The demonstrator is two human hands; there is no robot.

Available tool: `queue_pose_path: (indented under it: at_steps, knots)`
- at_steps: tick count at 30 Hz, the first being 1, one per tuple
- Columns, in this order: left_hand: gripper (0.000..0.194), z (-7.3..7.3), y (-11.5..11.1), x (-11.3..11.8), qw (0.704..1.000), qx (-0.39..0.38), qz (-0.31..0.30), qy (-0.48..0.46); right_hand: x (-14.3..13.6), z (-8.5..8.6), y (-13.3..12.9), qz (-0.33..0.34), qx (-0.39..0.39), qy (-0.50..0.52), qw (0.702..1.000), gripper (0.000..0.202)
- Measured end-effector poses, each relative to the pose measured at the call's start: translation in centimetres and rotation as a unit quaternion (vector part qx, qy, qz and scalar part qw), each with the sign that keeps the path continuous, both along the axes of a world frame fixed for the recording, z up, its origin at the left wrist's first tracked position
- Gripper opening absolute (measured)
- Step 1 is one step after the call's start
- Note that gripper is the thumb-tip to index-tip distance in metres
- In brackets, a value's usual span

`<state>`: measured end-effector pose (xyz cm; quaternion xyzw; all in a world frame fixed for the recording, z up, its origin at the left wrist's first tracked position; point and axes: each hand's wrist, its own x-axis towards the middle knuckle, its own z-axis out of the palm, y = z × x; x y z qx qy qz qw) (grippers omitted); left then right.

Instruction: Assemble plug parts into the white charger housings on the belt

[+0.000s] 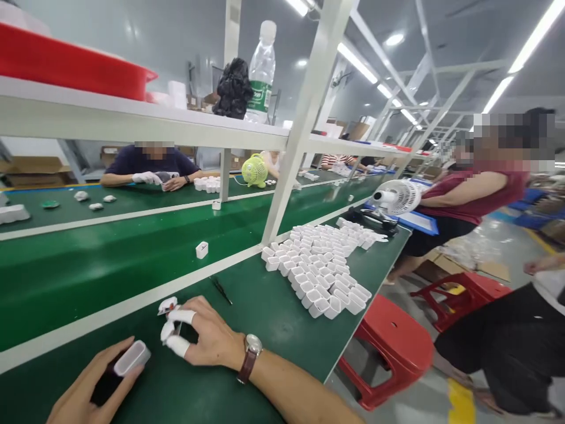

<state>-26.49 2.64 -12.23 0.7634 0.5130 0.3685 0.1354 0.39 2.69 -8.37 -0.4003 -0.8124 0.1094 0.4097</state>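
My left hand (95,383) is closed around a small white plastic housing (132,358), gripped between thumb and fingers with its hollow side tilted up. White finger cots cover the thumb and index fingertip of my right hand (212,333), which wears a watch. Those two fingertips pinch a small rounded white part (166,331) just above the green table. Right beside it is another white piece with a red spot (168,305); I cannot tell whether it is joined to the pinched part. Dark tweezers (220,290) lie beyond my right hand.
Many white housings (318,265) stand crowded on the table at right. One white piece (202,250) sits on the green conveyor belt (145,259). A shelf post (289,171) rises ahead. Beyond are a white fan (397,197), red stools (392,330) and co-workers.
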Motion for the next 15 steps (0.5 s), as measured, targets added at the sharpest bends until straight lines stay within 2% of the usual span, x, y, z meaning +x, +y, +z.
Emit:
queue_pose_path:
  at_steps: [3,9,15]
  knots:
    - [0.05,0.7,-0.4,0.4,1.0,-0.021,0.0,0.007,-1.1,-0.3,-1.3,0.074,-0.009,-0.034,0.997,0.043]
    - [0.051,2.8,-1.3,1.3,0.999,-0.04,-0.02,-0.016,-0.6,0.3,-2.2,0.089,-0.06,-0.069,0.992,0.051]
    - [0.065,3.3,-1.7,0.9,0.995,-0.075,-0.043,-0.046,0.4,1.7,-1.9,0.162,-0.108,-0.107,0.975,0.058]
